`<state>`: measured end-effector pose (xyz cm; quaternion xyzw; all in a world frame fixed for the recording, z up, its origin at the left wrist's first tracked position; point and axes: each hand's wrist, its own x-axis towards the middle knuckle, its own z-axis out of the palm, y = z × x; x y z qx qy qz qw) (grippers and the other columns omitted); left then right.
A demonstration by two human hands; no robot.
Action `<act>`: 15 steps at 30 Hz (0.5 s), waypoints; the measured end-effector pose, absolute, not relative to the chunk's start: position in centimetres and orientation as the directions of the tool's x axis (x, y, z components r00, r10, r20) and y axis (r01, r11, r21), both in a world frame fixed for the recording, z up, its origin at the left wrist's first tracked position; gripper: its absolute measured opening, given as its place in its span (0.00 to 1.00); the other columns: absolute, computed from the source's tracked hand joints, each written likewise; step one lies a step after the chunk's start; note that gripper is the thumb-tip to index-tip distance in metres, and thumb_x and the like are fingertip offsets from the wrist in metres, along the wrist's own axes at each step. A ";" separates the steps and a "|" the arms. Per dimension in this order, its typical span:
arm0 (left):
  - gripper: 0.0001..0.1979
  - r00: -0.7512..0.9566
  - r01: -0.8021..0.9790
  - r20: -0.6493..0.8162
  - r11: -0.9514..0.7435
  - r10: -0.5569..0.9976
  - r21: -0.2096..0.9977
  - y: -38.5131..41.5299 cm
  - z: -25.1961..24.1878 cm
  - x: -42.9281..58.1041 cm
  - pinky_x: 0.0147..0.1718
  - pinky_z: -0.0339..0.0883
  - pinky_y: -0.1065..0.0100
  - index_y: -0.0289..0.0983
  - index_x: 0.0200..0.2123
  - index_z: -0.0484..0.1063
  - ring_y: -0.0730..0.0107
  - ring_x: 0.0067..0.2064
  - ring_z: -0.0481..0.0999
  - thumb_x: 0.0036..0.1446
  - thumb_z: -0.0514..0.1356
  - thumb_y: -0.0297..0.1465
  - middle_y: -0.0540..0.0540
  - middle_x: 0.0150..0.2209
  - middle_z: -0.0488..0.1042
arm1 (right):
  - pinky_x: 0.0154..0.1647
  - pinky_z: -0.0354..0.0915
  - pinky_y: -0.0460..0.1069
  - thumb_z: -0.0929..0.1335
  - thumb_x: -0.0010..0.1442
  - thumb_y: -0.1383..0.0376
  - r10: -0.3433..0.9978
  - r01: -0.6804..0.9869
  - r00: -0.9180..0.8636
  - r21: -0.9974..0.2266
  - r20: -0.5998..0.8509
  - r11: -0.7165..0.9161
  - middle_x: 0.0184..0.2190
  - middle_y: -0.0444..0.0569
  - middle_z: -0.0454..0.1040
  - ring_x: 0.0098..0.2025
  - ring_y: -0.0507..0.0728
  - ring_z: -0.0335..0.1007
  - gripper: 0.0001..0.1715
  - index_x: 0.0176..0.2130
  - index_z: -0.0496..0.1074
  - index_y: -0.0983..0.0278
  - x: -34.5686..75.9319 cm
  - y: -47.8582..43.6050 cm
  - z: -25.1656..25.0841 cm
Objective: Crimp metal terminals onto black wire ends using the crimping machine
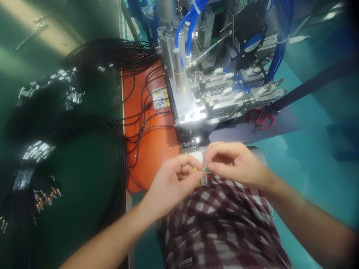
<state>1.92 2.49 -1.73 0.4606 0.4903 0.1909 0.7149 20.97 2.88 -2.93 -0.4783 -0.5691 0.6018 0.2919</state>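
My left hand pinches the end of a cable with thin coloured wires fanning out of its fingertips; white, yellow, green and red show. Close against it, my right hand has thumb and forefinger closed on the white wire of that bunch. Both hands are just above my lap, in front of the metal machine. Most of the cable behind the left fingers is hidden by the hand.
An orange plate with loose black cables lies left of the machine. Big bundles of black cable cover the dark green surface further left. Red-handled pliers lie at the right. Blue air hoses rise from the machine.
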 end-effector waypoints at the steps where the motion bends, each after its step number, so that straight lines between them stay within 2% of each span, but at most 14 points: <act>1: 0.07 0.447 0.173 -0.530 0.512 0.721 0.842 2.5 -1.7 1.9 0.17 0.47 0.79 0.35 0.32 0.68 0.84 0.18 0.55 0.54 0.61 0.32 0.57 0.18 0.61 | 0.22 0.57 0.45 0.67 0.54 0.71 0.891 0.190 -0.373 -0.961 -0.259 -0.200 0.25 0.43 0.68 0.23 0.49 0.60 0.05 0.27 0.70 0.64 20.9 2.9 -2.9; 9: 0.07 0.403 0.078 -0.510 0.527 0.759 0.846 2.7 -1.9 2.1 0.15 0.48 0.78 0.35 0.30 0.69 0.84 0.15 0.56 0.51 0.63 0.32 0.57 0.15 0.62 | 0.20 0.53 0.44 0.70 0.54 0.63 0.855 0.027 -0.359 -0.920 -0.374 -0.391 0.20 0.41 0.63 0.21 0.47 0.53 0.09 0.27 0.71 0.66 20.5 2.7 -3.2; 12: 0.06 0.431 0.039 -0.482 0.518 0.763 0.854 2.6 -2.0 1.9 0.15 0.49 0.79 0.35 0.30 0.69 0.85 0.16 0.57 0.53 0.63 0.30 0.57 0.16 0.64 | 0.19 0.49 0.43 0.71 0.54 0.61 0.823 -0.050 -0.396 -0.886 -0.406 -0.461 0.20 0.40 0.62 0.20 0.46 0.50 0.11 0.27 0.70 0.66 20.3 2.5 -3.7; 15: 0.05 0.474 0.017 -0.450 0.503 0.757 0.864 2.6 -2.1 1.7 0.16 0.51 0.79 0.35 0.29 0.69 0.85 0.17 0.58 0.55 0.62 0.30 0.56 0.17 0.65 | 0.19 0.47 0.44 0.69 0.58 0.60 0.799 -0.055 -0.441 -0.876 -0.410 -0.480 0.20 0.39 0.60 0.20 0.47 0.49 0.11 0.29 0.70 0.65 20.3 2.3 -3.9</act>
